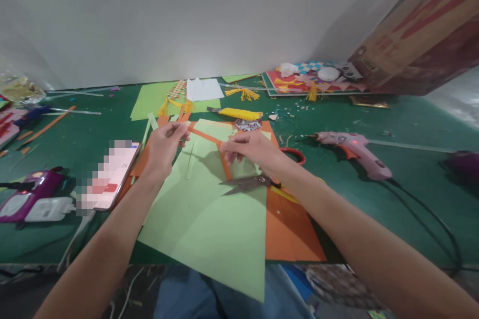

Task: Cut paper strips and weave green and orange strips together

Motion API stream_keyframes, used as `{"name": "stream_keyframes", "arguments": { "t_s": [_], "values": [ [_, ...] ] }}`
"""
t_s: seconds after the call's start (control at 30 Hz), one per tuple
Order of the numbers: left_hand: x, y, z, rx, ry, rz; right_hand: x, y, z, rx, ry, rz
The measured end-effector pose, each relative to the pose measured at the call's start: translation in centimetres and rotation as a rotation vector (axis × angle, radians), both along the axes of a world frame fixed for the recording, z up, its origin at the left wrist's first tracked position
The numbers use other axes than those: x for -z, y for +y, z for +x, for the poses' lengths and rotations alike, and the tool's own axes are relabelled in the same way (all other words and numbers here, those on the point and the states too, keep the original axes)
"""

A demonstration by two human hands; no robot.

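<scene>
An orange paper strip (205, 134) stretches between my hands above a light green sheet (209, 224). My left hand (167, 142) pinches its left end. The fingertips of my right hand (249, 148) pinch the strip further right, where it bends and a length hangs down toward the sheet. Just below my right hand lie scissors (243, 185) with dark blades, partly open on the paper, their handles partly hidden by my wrist. Orange paper (288, 229) shows under the green sheet. A yellow cutter knife (239, 113) rests beyond my hands.
A pink glue gun (355, 152) with a cord lies at the right. On the left are a phone (112, 179) and a purple power strip (35, 192). Braided paper with yellow tassels (176, 97) and a tray of craft pieces (273, 87) sit along the wall, near a brown paper bag (415, 35).
</scene>
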State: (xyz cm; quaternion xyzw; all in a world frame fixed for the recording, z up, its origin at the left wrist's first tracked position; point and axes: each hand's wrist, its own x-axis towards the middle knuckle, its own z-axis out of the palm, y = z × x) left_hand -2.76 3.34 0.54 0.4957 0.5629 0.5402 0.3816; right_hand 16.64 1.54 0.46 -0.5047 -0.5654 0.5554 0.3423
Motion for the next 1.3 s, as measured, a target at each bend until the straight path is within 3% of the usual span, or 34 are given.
{"name": "stream_keyframes", "arguments": {
  "t_s": [0.2,0.43,0.73,0.97,1.3],
  "values": [
    [-0.16,0.05,-0.17,-0.035,-0.007,0.037,0.41,0.28,0.47,0.058,-0.097,0.112],
    [-0.08,0.09,-0.12,0.009,-0.045,0.040,0.58,0.78,0.41,0.177,-0.037,0.076],
    [-0.30,-0.11,-0.02,0.040,0.002,0.024,-0.03,0.22,-0.02,-0.010,-0.049,0.105],
    [-0.16,0.01,-0.11,0.015,0.076,0.047,-0.04,0.15,-0.20,0.050,-0.152,0.232],
    [0.41,0.06,-0.37,0.031,0.137,0.095,-0.08,0.32,0.07,0.177,-0.160,0.257]
  ]
}}
